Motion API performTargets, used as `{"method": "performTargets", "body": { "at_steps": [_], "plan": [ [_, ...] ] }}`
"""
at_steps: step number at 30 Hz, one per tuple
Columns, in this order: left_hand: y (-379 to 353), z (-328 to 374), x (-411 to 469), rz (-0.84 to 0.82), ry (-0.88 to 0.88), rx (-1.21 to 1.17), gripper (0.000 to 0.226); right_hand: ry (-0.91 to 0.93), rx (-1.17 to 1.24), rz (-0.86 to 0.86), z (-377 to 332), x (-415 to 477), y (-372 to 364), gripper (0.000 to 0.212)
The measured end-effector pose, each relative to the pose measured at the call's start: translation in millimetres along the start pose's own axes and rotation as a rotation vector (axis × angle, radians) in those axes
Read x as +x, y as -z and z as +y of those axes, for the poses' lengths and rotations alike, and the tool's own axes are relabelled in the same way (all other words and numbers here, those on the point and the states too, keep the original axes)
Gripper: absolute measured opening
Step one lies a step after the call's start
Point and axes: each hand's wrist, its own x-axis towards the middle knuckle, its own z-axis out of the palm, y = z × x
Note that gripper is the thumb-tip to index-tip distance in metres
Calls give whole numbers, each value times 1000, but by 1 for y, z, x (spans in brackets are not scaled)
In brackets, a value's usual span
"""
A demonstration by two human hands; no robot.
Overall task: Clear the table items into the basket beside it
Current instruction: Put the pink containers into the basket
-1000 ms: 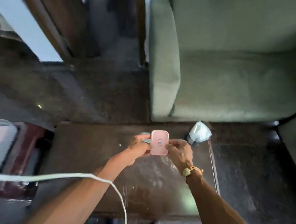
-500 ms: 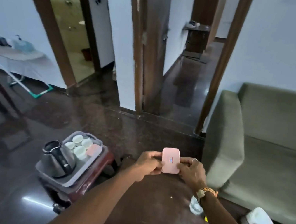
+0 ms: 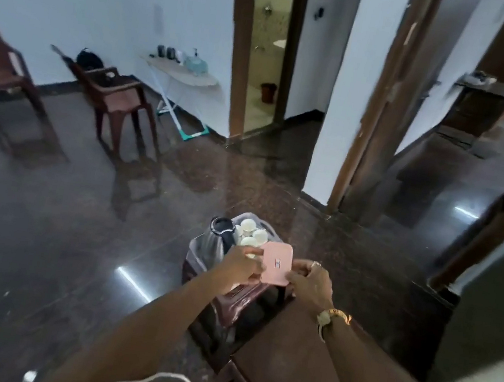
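Surface [image 3: 299, 363], brown and speckled with pale marks, lies just beside the basket on its near right side. Maroon stool [image 3: 243, 298] stands directly under the basket and carries it. Basket [image 3: 196, 249], of translucent grey plastic, sits on the stool top and serves as the reference point here. It holds a dark jug [image 3: 224, 236] with a black lid and handle, upright in the left part, and several white cups [image 3: 252, 233] clustered in the far right part, touching one another and close against the jug. Left hand [image 3: 241, 268] and right hand [image 3: 312, 283] come together over the near right edge of the basket. Each pinches one side of the pink case [image 3: 276, 263], which is held flat-face to the camera in front of the cups. How far above the basket the case sits cannot be told. Gold watch [image 3: 331, 315] circles the right wrist, on the near side of the basket.
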Motion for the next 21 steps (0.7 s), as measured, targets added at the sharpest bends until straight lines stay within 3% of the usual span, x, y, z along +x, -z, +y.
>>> {"method": "performTargets", "body": {
  "at_steps": [5,8,12,21],
  "plan": [
    [47,-20,22,102,30,-15,42,0,3,-83,-13,28,-57,34],
    [66,-41,48,63,47,73,39,-15,11,-166,0,50,-88,34],
    [77,-54,94,157,186,6,39,-38,-8,-228,12,93,-119,35],
    [73,-30,178,187,261,-61,49,-91,-51,-271,5,187,-129,34]
  ]
}}
